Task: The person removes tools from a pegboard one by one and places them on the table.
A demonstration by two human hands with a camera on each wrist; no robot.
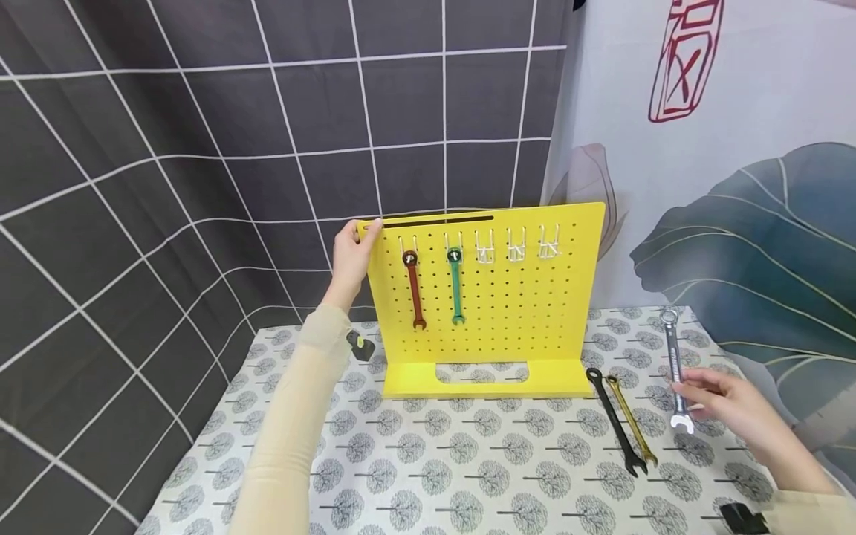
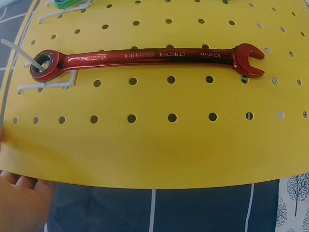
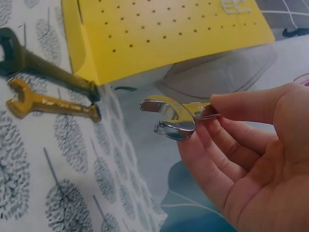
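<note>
A yellow pegboard [image 1: 495, 312] stands upright on the table, and my left hand [image 1: 351, 260] grips its upper left corner. A red combination wrench [image 2: 154, 57] and a green combination wrench [image 1: 457, 286] hang by their ring ends from white hooks on it. To the right of the board, my right hand [image 1: 725, 405] pinches a silver combination wrench [image 1: 674, 364] between thumb and fingers, its ring end up and open end down. The right wrist view shows that open end close up; the rest of the wrench is hidden behind the fingers.
Several white hooks [image 1: 516, 245] on the board's upper right bear nothing. A black wrench [image 1: 615, 420] and a gold wrench [image 1: 631, 417] lie side by side on the tree-patterned tablecloth [image 1: 428, 461], by the board's right foot. Behind hangs a dark grid-patterned curtain [image 1: 401, 96].
</note>
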